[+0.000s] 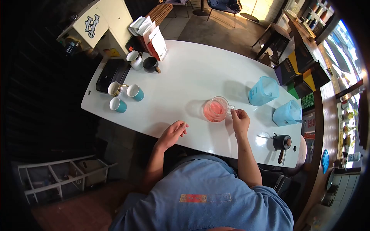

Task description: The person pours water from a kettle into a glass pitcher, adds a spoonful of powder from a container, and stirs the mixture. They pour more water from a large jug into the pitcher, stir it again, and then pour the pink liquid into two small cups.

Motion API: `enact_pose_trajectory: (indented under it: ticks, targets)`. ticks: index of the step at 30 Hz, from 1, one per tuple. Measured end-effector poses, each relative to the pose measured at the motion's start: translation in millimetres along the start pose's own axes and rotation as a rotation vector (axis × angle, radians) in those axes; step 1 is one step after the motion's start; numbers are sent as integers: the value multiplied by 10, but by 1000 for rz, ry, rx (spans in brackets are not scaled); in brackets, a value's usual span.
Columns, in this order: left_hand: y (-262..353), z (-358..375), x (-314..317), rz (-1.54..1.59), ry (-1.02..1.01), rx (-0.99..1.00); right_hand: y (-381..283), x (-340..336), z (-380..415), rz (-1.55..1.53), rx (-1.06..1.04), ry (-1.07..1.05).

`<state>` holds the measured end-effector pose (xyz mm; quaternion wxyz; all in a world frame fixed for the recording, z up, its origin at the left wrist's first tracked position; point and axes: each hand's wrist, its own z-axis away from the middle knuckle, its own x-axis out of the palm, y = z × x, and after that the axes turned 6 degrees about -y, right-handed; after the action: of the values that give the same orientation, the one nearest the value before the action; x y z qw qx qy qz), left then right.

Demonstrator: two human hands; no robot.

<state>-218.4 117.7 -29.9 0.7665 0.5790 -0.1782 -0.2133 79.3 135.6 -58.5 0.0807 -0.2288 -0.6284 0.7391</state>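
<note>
A clear glass pitcher [215, 110] with pink liquid in it stands on the white table [185, 73]. My right hand [239, 120] grips its handle, on the pitcher's right side. To the left of the pitcher, my left hand [173, 134] is above the table's near edge, touching no object. Its fingers are curled together, and nothing shows in them. Right of the pitcher are two translucent blue containers, one [263, 91] farther back and one [287, 113] nearer. A small black pot [282, 141] sits near the right corner.
At the left are two teal cups [135, 92] [118, 104] and a patterned mug [115, 88], beside a black tray [111, 75]. Farther back are another mug [135, 60], a black cup [150, 64] and a holder with packets [156, 42]. Dark boxes [300, 69] stand beyond the right edge.
</note>
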Motion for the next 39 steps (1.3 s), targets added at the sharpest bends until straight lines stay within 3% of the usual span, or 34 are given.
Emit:
enact_pose_trajectory:
  ticks: [5, 7, 8, 11, 12, 14, 19, 21, 22, 25, 31, 36, 39]
  targets:
    - [-37, 73, 130, 20, 69, -4, 26, 106, 124, -100, -93, -114]
    - [-51, 98, 185, 33, 102, -1, 96, 166, 114, -124, -257, -168]
    - [-60, 115, 213, 43, 120, 3, 124, 146, 102, 97, -288, -183]
    - [-60, 185, 293, 81, 180, 7, 132, 184, -10, 259, -370, -250]
    - [-78, 212, 319, 89, 202, -2, 151, 212, -68, 258, -369, -275]
    - [-121, 293, 363, 55, 247, 10, 206, 284, -187, -362, -238, -474]
    - [-200, 577, 469, 81, 375, -50, 151, 364, -343, -355, -295, -583]
    - [-248, 682, 477, 97, 411, -38, 55, 401, -337, -577, -106, -572]
    - [-256, 736, 487, 94, 422, -49, 33, 453, -335, -563, -165, -478]
    - [-256, 825, 498, 126, 478, -87, -77, 412, -382, -492, -97, -501]
    - [-241, 775, 393, 149, 465, -55, -282, 657, -301, -338, -289, -426]
    - [-181, 679, 255, 141, 398, 11, -561, 621, -79, -295, -291, -678]
    - [-148, 709, 151, 148, 387, 33, -572, 488, -171, -286, -261, -623]
